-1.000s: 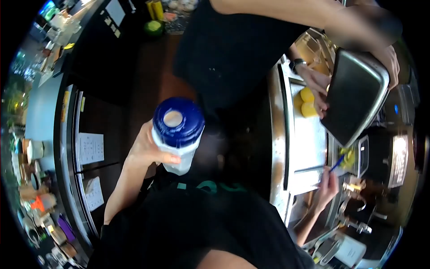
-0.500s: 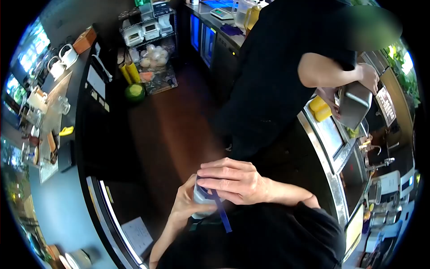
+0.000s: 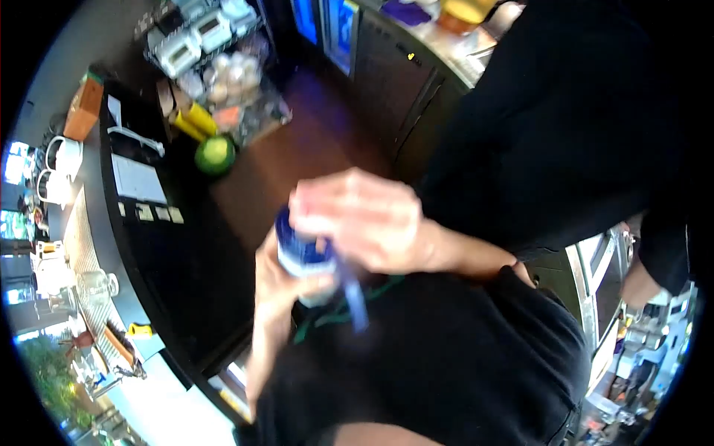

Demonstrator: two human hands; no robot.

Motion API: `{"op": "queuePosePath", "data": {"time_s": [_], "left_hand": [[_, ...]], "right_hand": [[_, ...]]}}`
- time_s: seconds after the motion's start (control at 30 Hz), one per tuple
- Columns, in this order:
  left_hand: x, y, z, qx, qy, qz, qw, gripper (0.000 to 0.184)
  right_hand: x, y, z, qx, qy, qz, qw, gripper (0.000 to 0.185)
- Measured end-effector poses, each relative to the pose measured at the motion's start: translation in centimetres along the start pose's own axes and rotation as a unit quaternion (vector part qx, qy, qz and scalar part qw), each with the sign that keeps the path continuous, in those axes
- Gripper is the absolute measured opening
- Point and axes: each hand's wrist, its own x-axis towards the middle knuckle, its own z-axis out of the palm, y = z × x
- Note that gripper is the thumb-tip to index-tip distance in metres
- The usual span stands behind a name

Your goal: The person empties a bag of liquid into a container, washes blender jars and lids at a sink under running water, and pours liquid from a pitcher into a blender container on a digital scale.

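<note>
In front of my chest, my left hand (image 3: 279,286) is wrapped round a whitish container (image 3: 301,262) with a dark blue lid (image 3: 288,232). My right hand (image 3: 368,223), smeared by motion, lies over the lid from the right, with its fingers bent over the top. A thin blue strip (image 3: 355,301) hangs down from beneath my right hand towards my shirt; where it is fixed is hidden. The container's lower part is hidden by my left hand.
A co-worker in dark clothes (image 3: 550,134) stands close on the right. At left runs a counter with white kettles (image 3: 59,167) and a glass jar (image 3: 97,284). A watermelon (image 3: 216,154) sits on the floor near a storage rack (image 3: 204,33). Fridges (image 3: 387,82) stand ahead.
My view has turned to the right and dropped closer. Both hands have risen with the container, and the blue lid shows more. The co-worker's metal pan is out of sight.
</note>
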Motion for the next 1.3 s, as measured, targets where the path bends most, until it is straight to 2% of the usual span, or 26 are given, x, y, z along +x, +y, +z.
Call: {"op": "queuePosePath", "data": {"time_s": [0.07,0.1,0.2,0.33,0.47,0.5,0.6,0.67,0.7,0.73,0.77,0.87,0.97,1.0,1.03,1.07,1.1,1.2,1.23,1.27,1.3], "left_hand": [[5.3,2.0,-1.1,-0.016,-0.063,0.028,0.998,0.079],[7.5,3.5,-1.0,-0.006,-0.064,0.007,0.998,0.079],[15.5,4.5,-3.0,0.0,-0.133,-0.007,0.991,0.075],[25.8,6.0,-5.8,0.009,-0.178,-0.045,0.983,0.072],[37.5,10.3,-6.8,0.013,-0.257,-0.04,0.965,0.066],[40.7,10.5,-7.2,0.044,-0.31,0.013,0.949,0.064],[46.9,11.5,-7.1,0.104,-0.307,-0.027,0.946,0.064],[51.2,12.1,-6.6,0.201,-0.299,-0.015,0.933,0.066],[53.5,11.5,-6.0,0.133,-0.299,-0.039,0.944,0.071],[55.5,12.4,-6.1,0.216,-0.323,0.015,0.921,0.067],[57.9,12.6,-5.8,0.198,-0.321,0.038,0.925,0.066],[64.1,13.0,-5.8,0.141,-0.256,0.089,0.952,0.063],[71.3,15.2,-5.5,0.098,-0.122,0.145,0.977,0.06],[74.6,17.7,-5.6,0.126,-0.146,0.167,0.967,0.058],[79.9,18.4,-6.8,0.113,-0.031,0.181,0.977,0.054],[83.6,19.2,-5.9,0.059,0.024,0.192,0.979,0.045],[86.5,20.3,-5.4,0.183,0.098,0.192,0.959,0.044],[94.8,20.6,-1.1,0.188,0.04,0.438,0.878,0.045],[98.1,20.4,-1.8,0.168,0.054,0.443,0.879,0.047],[102.3,20.2,-1.2,0.149,0.045,0.433,0.888,0.05],[105.6,19.7,-1.7,0.246,0.12,0.435,0.858,0.055]], "right_hand": [[2.8,3.4,0.0,-0.007,0.036,0.054,0.998,0.026],[3.7,5.1,-0.2,-0.039,0.03,0.064,0.997,0.028],[6.2,10.5,-0.9,-0.104,0.017,0.056,0.993,0.032],[8.8,19.3,0.3,-0.144,0.037,0.071,0.986,0.036],[14.0,26.5,-0.6,-0.231,0.028,0.1,0.967,0.038],[14.8,28.1,-0.5,-0.237,0.045,0.118,0.963,0.038],[16.6,32.8,-1.4,-0.276,0.055,0.164,0.945,0.037],[17.1,35.9,-2.3,-0.317,0.044,0.18,0.93,0.04],[17.1,37.5,-2.7,-0.3,0.067,0.18,0.934,0.043],[17.0,39.3,-3.2,-0.291,0.093,0.182,0.935,0.047],[17.0,41.5,-3.8,-0.289,0.08,0.184,0.936,0.054],[18.1,46.9,-6.6,-0.309,0.032,0.2,0.929,0.079],[18.4,49.2,-9.9,-0.331,0.134,0.217,0.908,0.081],[17.9,49.7,-11.1,-0.343,0.163,0.227,0.897,0.079],[17.6,50.7,-12.0,-0.37,0.157,0.249,0.881,0.077],[17.3,51.0,-12.8,-0.379,0.112,0.308,0.865,0.078],[17.1,50.8,-12.8,-0.386,0.078,0.373,0.84,0.077],[14.2,51.6,-11.9,-0.397,0.109,0.465,0.784,0.07],[13.1,51.3,-11.3,-0.418,0.102,0.512,0.744,0.065],[13.2,50.9,-11.4,-0.426,0.146,0.548,0.705,0.056],[12.3,50.1,-11.0,-0.435,0.168,0.581,0.668,0.052]]}}
